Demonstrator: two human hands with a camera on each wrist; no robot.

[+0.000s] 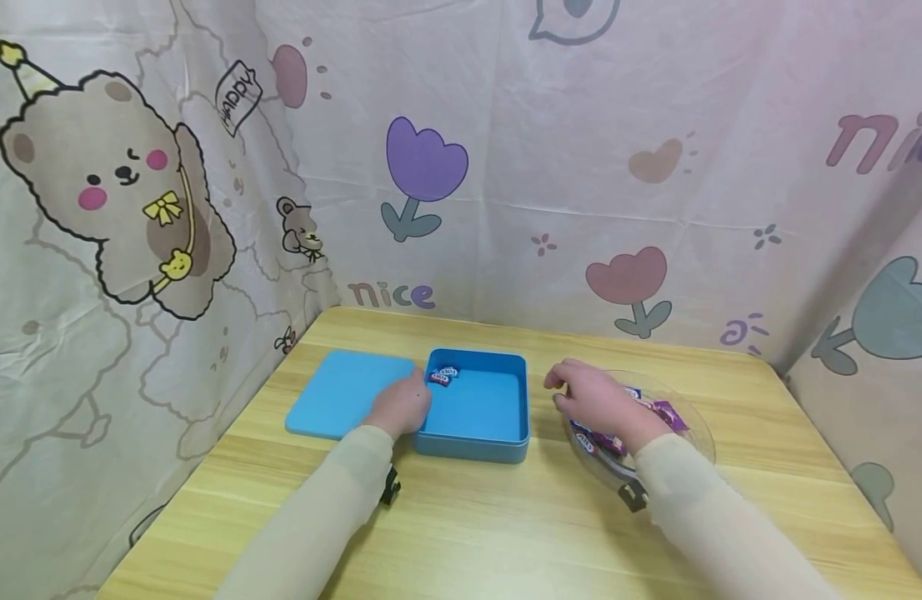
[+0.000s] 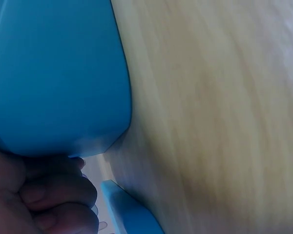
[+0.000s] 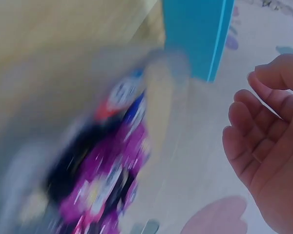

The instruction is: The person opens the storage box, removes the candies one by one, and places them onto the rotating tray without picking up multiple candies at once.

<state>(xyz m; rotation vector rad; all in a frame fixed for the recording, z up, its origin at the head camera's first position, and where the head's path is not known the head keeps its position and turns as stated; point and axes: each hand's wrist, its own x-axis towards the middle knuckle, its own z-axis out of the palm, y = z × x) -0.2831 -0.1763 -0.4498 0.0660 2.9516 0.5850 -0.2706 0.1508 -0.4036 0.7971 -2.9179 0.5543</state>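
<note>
A square blue box (image 1: 476, 407) stands uncovered on the table, with a few small wrapped candies (image 1: 442, 375) in its far left corner. My left hand (image 1: 403, 403) grips the box's left wall; in the left wrist view its curled fingers (image 2: 63, 195) lie against the outside. Over a round clear plate (image 1: 703, 433) hovers my right hand (image 1: 598, 402), holding nothing, its fingers (image 3: 241, 117) loosely bent. Purple, blue and red wrapped candies (image 3: 105, 170) lie on that plate, partly hidden under the hand in the head view and blurred in the right wrist view.
Left of the box, a flat blue lid (image 1: 344, 392) lies on the wooden table (image 1: 461, 525). Printed cloth (image 1: 506, 208) hangs behind the table and along both sides. A small black device (image 1: 632, 495) sits on the right wrist.
</note>
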